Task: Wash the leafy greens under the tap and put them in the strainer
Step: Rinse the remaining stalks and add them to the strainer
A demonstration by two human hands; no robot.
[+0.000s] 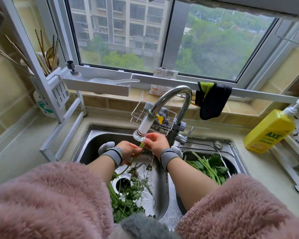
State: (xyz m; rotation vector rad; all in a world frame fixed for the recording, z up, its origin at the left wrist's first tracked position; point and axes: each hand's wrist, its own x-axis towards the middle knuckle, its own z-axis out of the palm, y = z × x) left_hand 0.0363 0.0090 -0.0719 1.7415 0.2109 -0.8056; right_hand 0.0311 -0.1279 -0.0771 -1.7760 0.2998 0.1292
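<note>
Under the tap's white nozzle I hold a pale green stalk of leafy greens. My left hand grips its lower part, and my right hand pinches its upper end right below the nozzle. Water runs down into the left sink basin. More unwashed greens with roots lie on the basin floor around the drain. The metal strainer sits in the right basin with washed greens in it.
A wire sponge rack hangs behind the tap. The tap lever sticks out to the right. A yellow dish soap bottle stands on the right counter. A dark cloth hangs from the white rail. A utensil holder stands at left.
</note>
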